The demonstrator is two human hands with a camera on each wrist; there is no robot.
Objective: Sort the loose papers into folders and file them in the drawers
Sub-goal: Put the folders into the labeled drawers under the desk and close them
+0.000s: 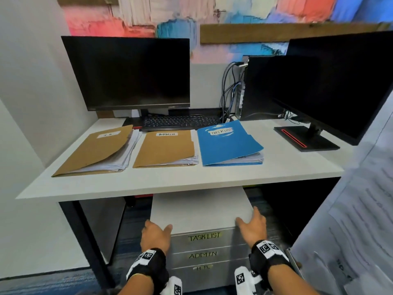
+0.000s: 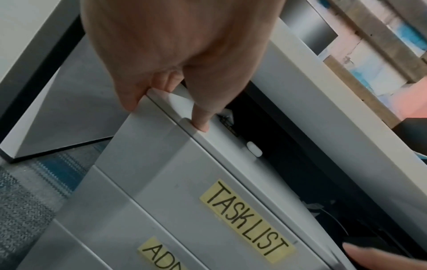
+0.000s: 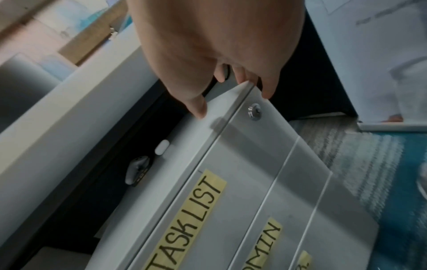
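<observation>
Three folders stuffed with papers lie in a row on the white desk [image 1: 191, 177]: a brown one [image 1: 95, 150] at the left, a brown one labelled ADMIN [image 1: 168, 147] in the middle, and a blue one labelled TASK LIST [image 1: 227, 143]. Under the desk stands a grey drawer cabinet [image 1: 202, 209] with shut drawers marked TASK LIST [image 1: 204, 237], ADMIN [image 1: 203, 255] and a third label too small to read. My left hand [image 1: 156, 235] grips its front left top corner [image 2: 161, 82], thumb on top. My right hand [image 1: 253, 226] grips the front right top corner [image 3: 208, 73], above the lock [image 3: 254, 111].
A monitor [image 1: 127, 73] and keyboard [image 1: 180, 122] stand behind the folders; a second monitor [image 1: 319, 92] and a PC tower sit at the right. A black desk leg [image 1: 85, 241] stands left of the cabinet. Printed sheets [image 1: 361, 209] hang on the right partition.
</observation>
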